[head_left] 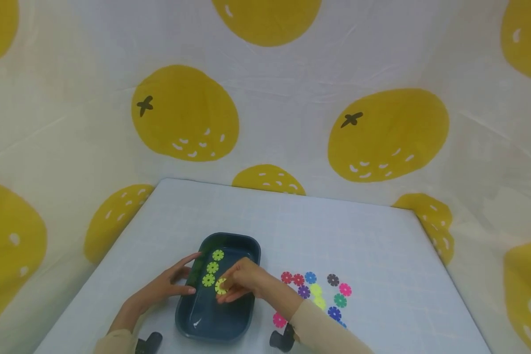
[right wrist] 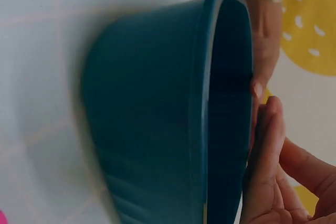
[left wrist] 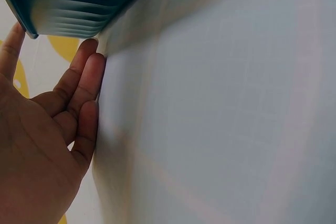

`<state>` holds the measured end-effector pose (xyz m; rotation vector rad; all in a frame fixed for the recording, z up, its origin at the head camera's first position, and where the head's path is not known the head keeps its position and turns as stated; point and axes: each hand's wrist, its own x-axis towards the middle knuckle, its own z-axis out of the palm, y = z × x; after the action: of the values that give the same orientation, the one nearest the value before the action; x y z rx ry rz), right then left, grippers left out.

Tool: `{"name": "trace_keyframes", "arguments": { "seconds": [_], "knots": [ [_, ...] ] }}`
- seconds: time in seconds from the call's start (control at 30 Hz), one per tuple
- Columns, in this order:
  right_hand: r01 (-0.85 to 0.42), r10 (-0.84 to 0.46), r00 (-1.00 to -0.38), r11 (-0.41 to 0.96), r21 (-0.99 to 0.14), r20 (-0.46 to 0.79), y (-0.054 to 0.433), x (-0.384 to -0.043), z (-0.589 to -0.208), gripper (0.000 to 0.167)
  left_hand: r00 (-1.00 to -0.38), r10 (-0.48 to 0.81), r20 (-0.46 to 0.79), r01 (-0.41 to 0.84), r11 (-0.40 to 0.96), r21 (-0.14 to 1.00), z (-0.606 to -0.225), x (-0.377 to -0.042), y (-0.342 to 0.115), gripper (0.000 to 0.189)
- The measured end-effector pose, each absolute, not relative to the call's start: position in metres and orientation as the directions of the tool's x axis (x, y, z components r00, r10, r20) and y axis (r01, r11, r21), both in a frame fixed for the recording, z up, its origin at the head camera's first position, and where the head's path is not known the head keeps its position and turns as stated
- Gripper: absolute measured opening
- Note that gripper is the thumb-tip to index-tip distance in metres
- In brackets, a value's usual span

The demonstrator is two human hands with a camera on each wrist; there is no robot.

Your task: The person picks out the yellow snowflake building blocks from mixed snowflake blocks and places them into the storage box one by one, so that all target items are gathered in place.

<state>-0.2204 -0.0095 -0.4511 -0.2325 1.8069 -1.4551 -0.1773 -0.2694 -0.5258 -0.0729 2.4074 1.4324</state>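
Inside a dark blue tray (head_left: 214,317), a column of three yellow-green notched discs (head_left: 212,267) lies toward the left side. My right hand (head_left: 243,279) is over the middle of the tray and pinches another yellow-green notched disc (head_left: 221,286) at its fingertips. That disc is hidden in the right wrist view, where the fingers of the right hand (right wrist: 270,177) show past the tray's rim (right wrist: 206,103). With fingers spread and fairly straight, my left hand (head_left: 170,284) touches the tray's left side. The left wrist view shows the left hand (left wrist: 47,124) by the tray's ribbed outer wall (left wrist: 79,9).
Loose notched discs in several colours lie on the table right of the tray, among them a black disc (head_left: 333,280), a green disc (head_left: 340,300) and a purple disc (head_left: 304,292). My right forearm (head_left: 283,297) passes over part of this group. A fruit-patterned cloth (head_left: 283,118) hangs behind the table.
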Motion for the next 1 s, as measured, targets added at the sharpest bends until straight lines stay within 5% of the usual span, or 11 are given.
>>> {"name": "trace_keyframes", "arguments": {
  "seconds": [1.0],
  "knots": [
    [0.198,-0.583,-0.661,0.471,-0.859,-0.472,-0.059,-0.247,-0.46,0.012,-0.946,0.156,-0.286,-0.194,0.436,0.879,-0.527,-0.176,-0.272,0.089]
  ]
}}
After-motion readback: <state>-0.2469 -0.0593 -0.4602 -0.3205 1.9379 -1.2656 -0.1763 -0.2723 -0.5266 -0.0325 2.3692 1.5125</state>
